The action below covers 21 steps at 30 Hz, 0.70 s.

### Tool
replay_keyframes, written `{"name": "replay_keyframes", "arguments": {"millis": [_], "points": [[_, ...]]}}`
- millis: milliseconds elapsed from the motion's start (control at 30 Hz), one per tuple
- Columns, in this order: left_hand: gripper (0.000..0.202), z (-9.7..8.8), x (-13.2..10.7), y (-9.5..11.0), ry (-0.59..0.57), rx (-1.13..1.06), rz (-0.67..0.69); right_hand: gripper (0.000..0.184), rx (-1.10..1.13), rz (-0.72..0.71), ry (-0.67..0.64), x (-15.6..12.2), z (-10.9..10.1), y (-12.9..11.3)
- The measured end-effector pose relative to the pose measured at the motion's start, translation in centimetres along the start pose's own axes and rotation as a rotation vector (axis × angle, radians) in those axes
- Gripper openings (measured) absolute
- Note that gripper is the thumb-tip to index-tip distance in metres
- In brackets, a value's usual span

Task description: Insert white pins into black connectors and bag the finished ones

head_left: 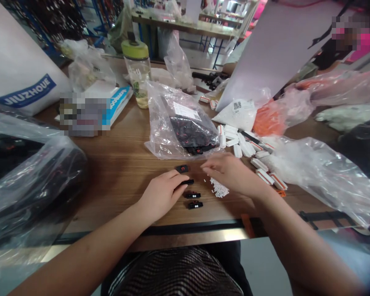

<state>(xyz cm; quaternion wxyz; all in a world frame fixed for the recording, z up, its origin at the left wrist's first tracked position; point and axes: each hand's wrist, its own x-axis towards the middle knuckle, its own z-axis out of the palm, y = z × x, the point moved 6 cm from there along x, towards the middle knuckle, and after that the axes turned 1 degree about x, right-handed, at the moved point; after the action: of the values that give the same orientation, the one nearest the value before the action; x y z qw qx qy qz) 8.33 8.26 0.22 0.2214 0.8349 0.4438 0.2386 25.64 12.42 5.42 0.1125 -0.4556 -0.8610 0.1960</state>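
My left hand (164, 192) has its fingers closed on a small black plastic part (189, 181) at the middle of the table. Just beyond it lies another black part (182, 168) with a red square mark. On the near side are two more black parts, the nearer black part (195, 204) and the farther black part (193, 195), each with small white dots on it. My right hand (223, 170) hovers by a pile of tiny white pieces (219, 188), its thumb and fingertips pinched together. Whatever those fingertips hold is too small to make out.
A clear bag of black parts (191, 123) lies beyond my hands. White blocks with orange stripes (242, 144) are heaped at right, beside a clear bag (314, 164). A bottle (137, 70) stands behind. Another large bag (33, 164) fills the left. The table edge (203, 228) is near my body.
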Motion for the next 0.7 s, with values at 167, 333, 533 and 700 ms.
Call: {"name": "replay_keyframes", "arguments": {"millis": [167,333,533,700], "points": [[0.017,0.0,0.1,0.1,0.016,-0.037,-0.019,0.019,-0.04,0.296,0.036,-4.7,-1.8,5.8],[0.017,0.3,0.2,0.0,0.0,-0.072,-0.025,0.018,0.032,0.324,0.001,-7.2,-0.1,7.1],[0.018,0.3,0.0,-0.2,0.009,-0.084,-0.019,0.024,-0.075,0.269,0.065,-7.1,0.7,6.0],[0.014,0.3,0.1,0.1,0.011,-0.089,-0.061,0.022,-0.015,0.357,0.088,-7.4,0.6,6.1]]}}
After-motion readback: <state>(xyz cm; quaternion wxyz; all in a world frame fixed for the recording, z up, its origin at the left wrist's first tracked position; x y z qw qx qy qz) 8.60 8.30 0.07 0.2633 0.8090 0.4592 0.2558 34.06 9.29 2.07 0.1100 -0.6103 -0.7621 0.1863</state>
